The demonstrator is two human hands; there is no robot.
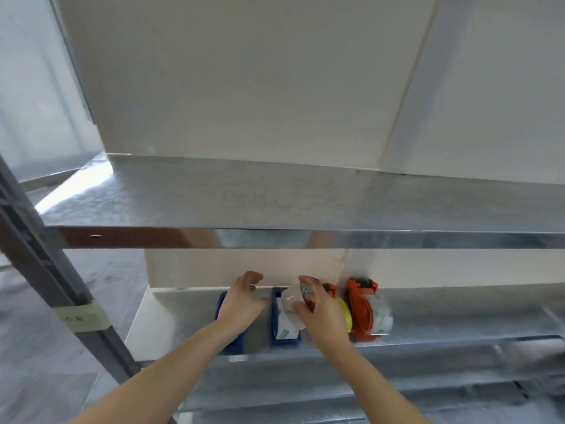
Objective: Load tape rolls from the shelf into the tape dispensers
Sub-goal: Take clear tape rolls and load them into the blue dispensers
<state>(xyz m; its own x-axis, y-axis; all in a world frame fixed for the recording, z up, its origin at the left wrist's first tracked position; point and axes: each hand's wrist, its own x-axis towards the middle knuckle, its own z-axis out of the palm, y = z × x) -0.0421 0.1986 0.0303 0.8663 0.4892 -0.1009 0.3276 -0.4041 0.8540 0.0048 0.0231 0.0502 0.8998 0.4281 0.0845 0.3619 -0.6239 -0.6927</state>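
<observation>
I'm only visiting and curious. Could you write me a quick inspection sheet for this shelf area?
Surface: lower metal shelf, with an upper metal shelf above it.
Job's things: left blue dispenser; right blue dispenser, loaded; yellow-tape orange dispenser; clear-tape orange dispenser; clear tape roll.
Clutter: nothing seen.
Hands: left hand relaxed over the left blue dispenser, contact unclear; right hand grips the clear tape roll.
Cables: nothing seen.
Surroundings: white wall; dark post with a tape patch.
</observation>
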